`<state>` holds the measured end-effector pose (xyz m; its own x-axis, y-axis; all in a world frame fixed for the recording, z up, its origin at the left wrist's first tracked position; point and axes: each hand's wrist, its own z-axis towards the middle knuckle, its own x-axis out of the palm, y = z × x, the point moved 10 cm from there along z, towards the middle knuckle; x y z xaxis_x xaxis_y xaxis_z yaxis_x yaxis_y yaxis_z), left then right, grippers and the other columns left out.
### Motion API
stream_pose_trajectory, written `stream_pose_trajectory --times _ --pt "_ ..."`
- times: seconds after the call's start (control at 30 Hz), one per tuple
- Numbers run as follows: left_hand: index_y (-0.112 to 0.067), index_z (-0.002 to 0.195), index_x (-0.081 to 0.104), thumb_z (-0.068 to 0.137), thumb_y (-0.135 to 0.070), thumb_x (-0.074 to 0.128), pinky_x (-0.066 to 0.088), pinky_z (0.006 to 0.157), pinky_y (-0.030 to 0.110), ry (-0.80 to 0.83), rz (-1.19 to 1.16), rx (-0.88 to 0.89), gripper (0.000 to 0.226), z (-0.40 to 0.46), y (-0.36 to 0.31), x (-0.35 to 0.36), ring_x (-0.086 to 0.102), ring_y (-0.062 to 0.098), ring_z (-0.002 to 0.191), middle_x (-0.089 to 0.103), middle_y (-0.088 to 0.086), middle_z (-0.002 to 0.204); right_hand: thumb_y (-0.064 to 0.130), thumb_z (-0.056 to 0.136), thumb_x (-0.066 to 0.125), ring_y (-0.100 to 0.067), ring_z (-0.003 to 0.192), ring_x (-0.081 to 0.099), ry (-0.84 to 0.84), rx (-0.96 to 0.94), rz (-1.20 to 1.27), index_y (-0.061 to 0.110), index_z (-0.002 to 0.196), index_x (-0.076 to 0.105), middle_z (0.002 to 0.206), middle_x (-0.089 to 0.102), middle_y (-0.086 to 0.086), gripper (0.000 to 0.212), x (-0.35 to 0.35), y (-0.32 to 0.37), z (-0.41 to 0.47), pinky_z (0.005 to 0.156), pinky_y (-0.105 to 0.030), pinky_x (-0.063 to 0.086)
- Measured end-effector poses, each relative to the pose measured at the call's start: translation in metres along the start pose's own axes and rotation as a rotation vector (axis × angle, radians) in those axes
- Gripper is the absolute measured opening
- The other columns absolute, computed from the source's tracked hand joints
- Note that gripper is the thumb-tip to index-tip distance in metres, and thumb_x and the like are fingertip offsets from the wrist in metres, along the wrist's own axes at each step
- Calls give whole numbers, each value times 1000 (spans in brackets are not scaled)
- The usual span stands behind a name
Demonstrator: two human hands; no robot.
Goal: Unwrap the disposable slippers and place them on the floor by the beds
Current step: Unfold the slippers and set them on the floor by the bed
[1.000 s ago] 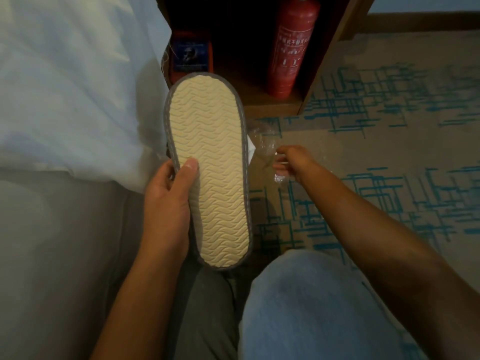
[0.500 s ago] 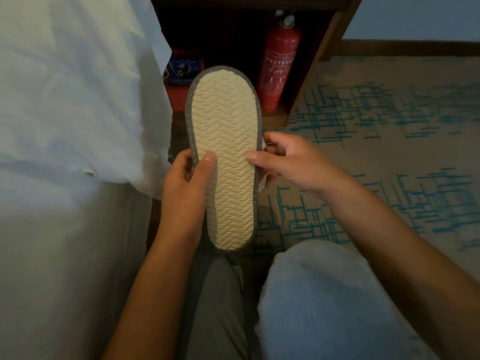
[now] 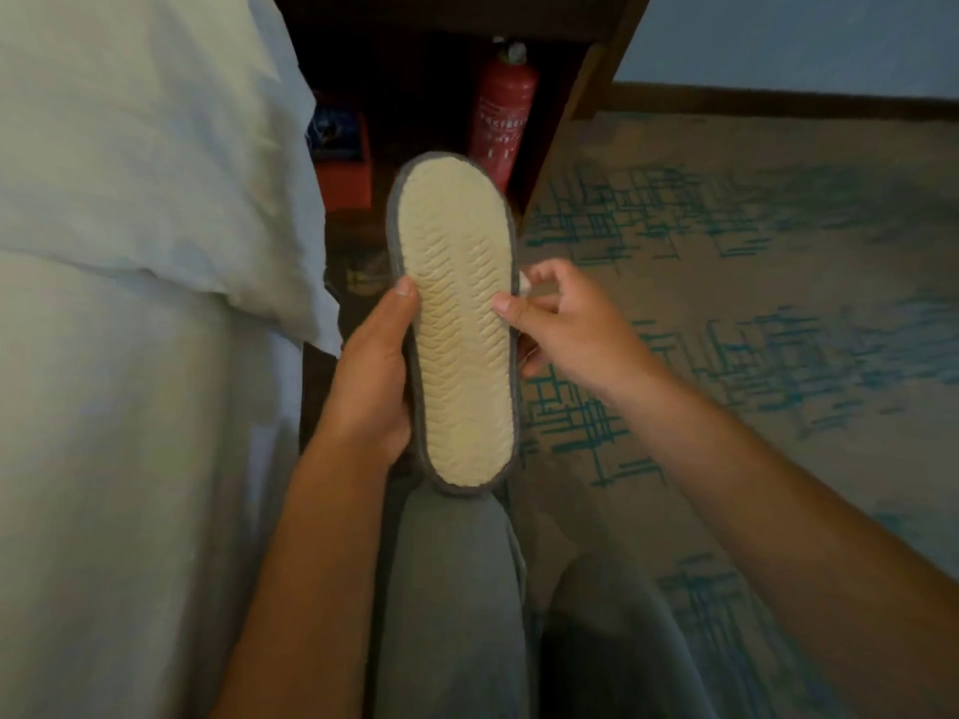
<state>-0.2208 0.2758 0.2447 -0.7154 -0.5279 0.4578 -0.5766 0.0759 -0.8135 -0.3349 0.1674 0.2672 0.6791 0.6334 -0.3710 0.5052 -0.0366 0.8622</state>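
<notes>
A disposable slipper with a cream ribbed sole and a grey rim faces me sole up, toe pointing away. My left hand grips its left edge, thumb on the sole and fingers behind. My right hand pinches the right edge near the middle, thumb on the sole, fingers curled behind the rim. Whether a second slipper lies stacked underneath is hidden. No plastic wrapper is in view.
A bed with white linen fills the left side. Beyond the slipper, a dark wooden nightstand niche holds a red fire extinguisher and an orange-and-blue box. Beige carpet with teal lines spreads right. My grey-trousered knees are below.
My right hand, which held a clear plastic wrapper off to the right a second ago, came over and took hold of the slipper's right edge. The wrapper has gone from view.
</notes>
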Motion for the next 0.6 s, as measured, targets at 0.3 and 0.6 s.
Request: stream_pose_trajectory --times 0.3,0.6 --pt "-31 105 75 99 -61 43 55 81 37 -11 356 -88 45 -55 19 52 76 15 89 80 -8 92 25 94 70 -10 57 67 -193 -51 368 14 101 53 66 71 7 21 -44 -57 -74 48 -31 55" --pt "-38 140 54 86 -73 44 49 105 45 218 487 91 65 -116 13 113 67 19 119 71 -5 126 49 97 58 -15 96 71 -153 -253 181 33 125 59 107 70 9 32 -67 -26 -135 81 -47 62"
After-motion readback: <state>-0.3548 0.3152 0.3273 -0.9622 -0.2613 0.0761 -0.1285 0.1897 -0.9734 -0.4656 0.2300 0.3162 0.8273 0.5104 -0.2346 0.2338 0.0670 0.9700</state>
